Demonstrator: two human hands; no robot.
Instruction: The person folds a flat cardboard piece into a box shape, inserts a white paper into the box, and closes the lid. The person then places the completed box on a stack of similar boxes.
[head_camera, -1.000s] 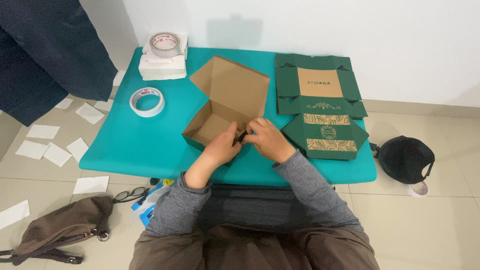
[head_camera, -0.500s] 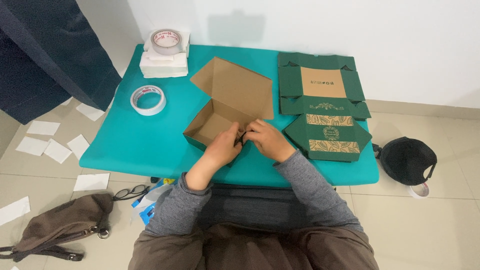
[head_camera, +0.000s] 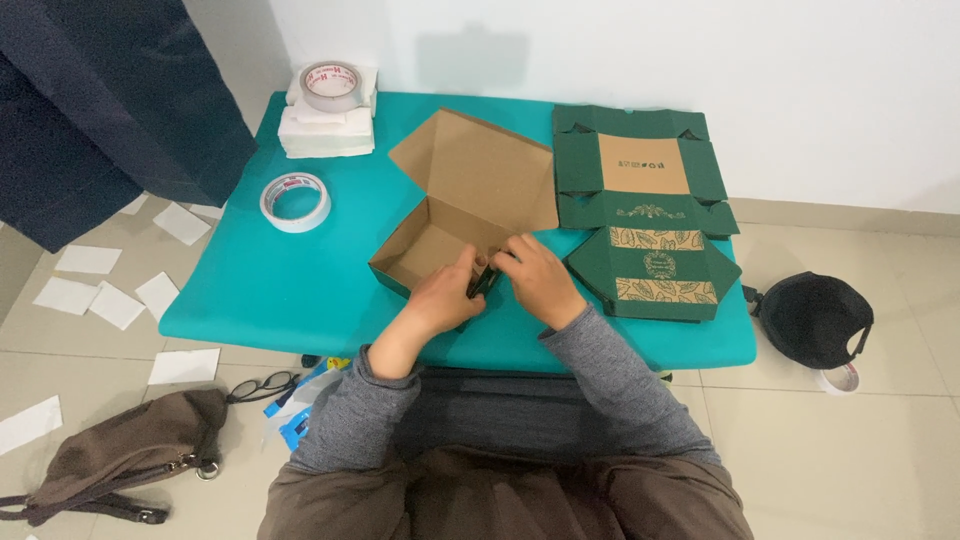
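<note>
Cardboard box (head_camera: 440, 245), open and brown inside, sits right against our fingertips, its near front wall pinched between both hands. Our left hand (head_camera: 440, 298) curls over that wall from the near-left, and our right hand (head_camera: 535, 280) meets it from the right; both are closed together on a small dark object (head_camera: 484, 281) at the wall's edge, though we cannot tell exactly what it is. The box lies just beyond the fingers, its long axis running from our left toward the right, with the raised lid (head_camera: 478, 172) leaning away from us. Neither hand is clearly nearer; both touch it. Farther right of the fingers lie flat green printed boxes (head_camera: 645, 215). Well to the left rests a tape roll (head_camera: 295, 201), and beyond it another roll on a white stack (head_camera: 328, 120), all on the teal table (head_camera: 260, 290).
</note>
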